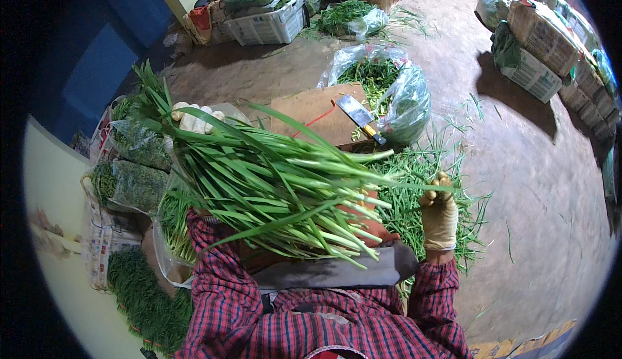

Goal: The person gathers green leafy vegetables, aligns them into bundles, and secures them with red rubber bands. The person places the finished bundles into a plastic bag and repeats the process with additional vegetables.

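Note:
My left hand [197,118], in a pale glove, is closed around the leafy end of a large bunch of long flat-leaved greens [272,179], of the garlic or chive kind. The bunch lies slantwise across my lap, its pale stem ends pointing right. My right hand [440,213], also gloved, is raised beyond those ends with curled fingers, pinching a single green leaf [423,187]. Beneath that hand, loose leaves [408,208] are heaped on the floor. Ahead lies a wooden board [311,109] bearing a broad-bladed cleaver [357,114] and a red strip [316,120].
A plastic bag of cut greens [408,101] stands against the board. Bagged greens [141,184] and dark bundled greens [146,300] line the left side. Further off are a white crate [269,26], another greens heap [350,16] and stacked crates [539,43] at the right.

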A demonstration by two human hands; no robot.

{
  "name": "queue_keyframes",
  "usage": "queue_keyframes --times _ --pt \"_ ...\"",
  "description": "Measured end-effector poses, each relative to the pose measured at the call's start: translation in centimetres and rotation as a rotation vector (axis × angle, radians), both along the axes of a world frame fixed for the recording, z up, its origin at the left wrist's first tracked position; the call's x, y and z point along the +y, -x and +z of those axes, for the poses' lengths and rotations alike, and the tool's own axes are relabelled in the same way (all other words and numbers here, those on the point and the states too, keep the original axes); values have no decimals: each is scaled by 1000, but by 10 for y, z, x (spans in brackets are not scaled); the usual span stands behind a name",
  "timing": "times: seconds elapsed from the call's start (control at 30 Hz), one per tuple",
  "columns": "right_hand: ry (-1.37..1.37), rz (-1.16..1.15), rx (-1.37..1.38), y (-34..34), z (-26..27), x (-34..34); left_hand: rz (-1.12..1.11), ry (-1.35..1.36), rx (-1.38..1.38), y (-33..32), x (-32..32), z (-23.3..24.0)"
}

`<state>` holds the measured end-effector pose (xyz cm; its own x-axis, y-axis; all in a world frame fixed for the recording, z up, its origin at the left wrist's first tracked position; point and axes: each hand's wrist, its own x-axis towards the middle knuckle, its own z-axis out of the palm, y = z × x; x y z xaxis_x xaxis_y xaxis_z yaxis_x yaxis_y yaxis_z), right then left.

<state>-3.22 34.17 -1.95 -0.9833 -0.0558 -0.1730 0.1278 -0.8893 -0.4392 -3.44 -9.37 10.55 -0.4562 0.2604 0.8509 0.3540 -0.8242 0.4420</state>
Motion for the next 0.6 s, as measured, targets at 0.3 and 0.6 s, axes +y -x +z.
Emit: queue_keyframes --times 0.3,0.6 --pt "-740 660 571 -27 47 -58 35 -20 -4 -8 -2 7" --pt "-674 832 215 -29 54 -54 10 21 48 1 -15 0"
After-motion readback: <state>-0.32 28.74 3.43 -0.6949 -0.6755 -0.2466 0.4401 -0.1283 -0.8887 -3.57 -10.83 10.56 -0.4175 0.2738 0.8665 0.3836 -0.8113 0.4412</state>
